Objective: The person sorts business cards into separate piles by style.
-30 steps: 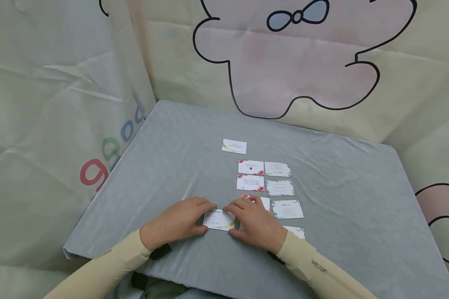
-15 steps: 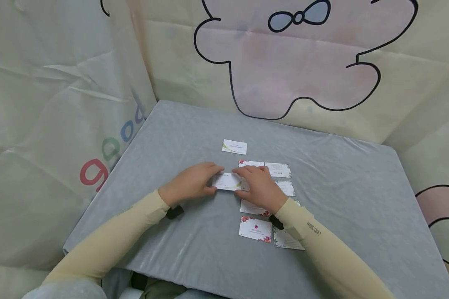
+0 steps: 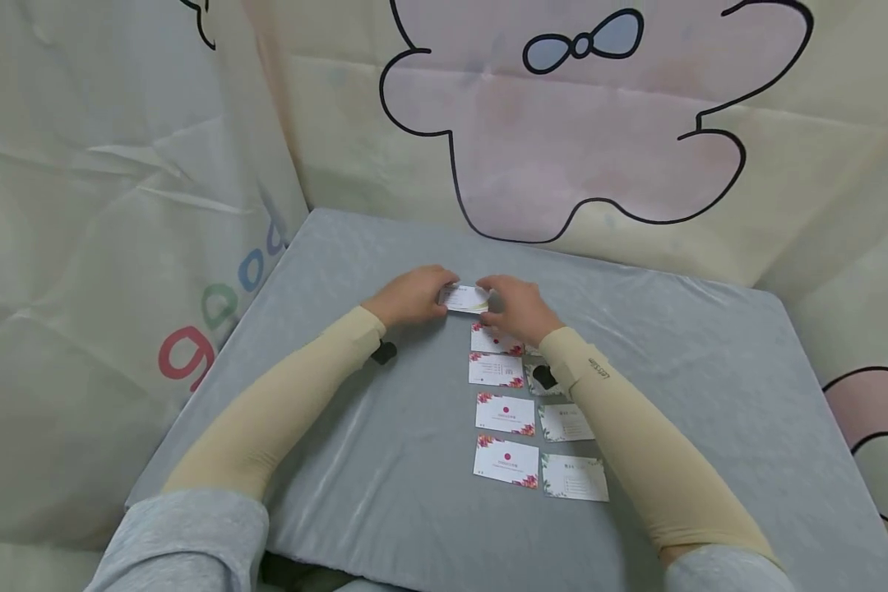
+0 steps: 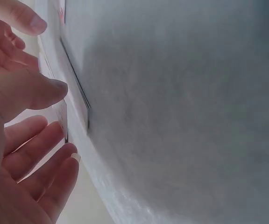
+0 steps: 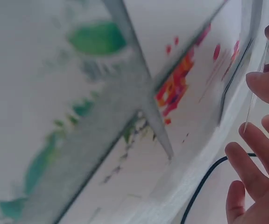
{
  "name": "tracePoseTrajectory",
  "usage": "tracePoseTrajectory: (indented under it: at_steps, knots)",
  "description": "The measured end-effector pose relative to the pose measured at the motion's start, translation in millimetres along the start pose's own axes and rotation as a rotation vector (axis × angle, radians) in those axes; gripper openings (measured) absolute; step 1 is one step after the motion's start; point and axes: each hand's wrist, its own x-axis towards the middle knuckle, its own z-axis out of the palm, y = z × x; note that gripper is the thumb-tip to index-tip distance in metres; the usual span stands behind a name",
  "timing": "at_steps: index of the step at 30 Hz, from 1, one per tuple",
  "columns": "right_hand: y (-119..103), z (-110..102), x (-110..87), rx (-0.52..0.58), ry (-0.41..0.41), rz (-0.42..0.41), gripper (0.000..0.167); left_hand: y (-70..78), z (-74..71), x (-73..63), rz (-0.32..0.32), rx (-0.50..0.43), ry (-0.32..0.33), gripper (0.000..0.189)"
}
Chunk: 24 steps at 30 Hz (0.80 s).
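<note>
A white business card point(image 3: 464, 299) with a yellow-green curve is held level between both hands near the far part of the table. My left hand point(image 3: 412, 296) pinches its left end, thumb on the near edge and fingertips on the far edge. At the other end, my right hand point(image 3: 520, 308) pinches it the same way. In the left wrist view, another card point(image 4: 78, 88) lies on the cloth close below the held one; from the head view it is mostly hidden. Whether the hands hold one card or a thin stack, I cannot tell.
Red-flowered cards point(image 3: 505, 413) form a column on the grey cloth-covered table point(image 3: 370, 460). Beside them on the right runs a column of green-leafed cards point(image 3: 575, 478), partly covered by the right forearm. A printed fabric wall point(image 3: 607, 156) stands behind the table.
Both hands have carried the business card from the near side of the table to the far side, over the spot where a similar card lay. The flowered and leafed cards stay in place.
</note>
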Motion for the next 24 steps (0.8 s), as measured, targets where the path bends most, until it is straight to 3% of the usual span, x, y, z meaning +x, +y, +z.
tracePoseTrajectory:
  at_steps: [6,17,24]
  knots:
    - [0.6,4.1,8.1,0.067,-0.015,0.024,0.06,-8.8,2.3,8.3,-0.033,-0.009,-0.025,0.057]
    - [6.2,4.3,15.3,0.01,-0.028,0.023,0.058,-10.9,7.6,17.9,-0.045,-0.015,-0.063,0.057]
    - [5.9,2.9,17.9,0.009,-0.026,0.038,0.057,-11.8,7.6,20.7,-0.059,-0.042,-0.05,0.057]
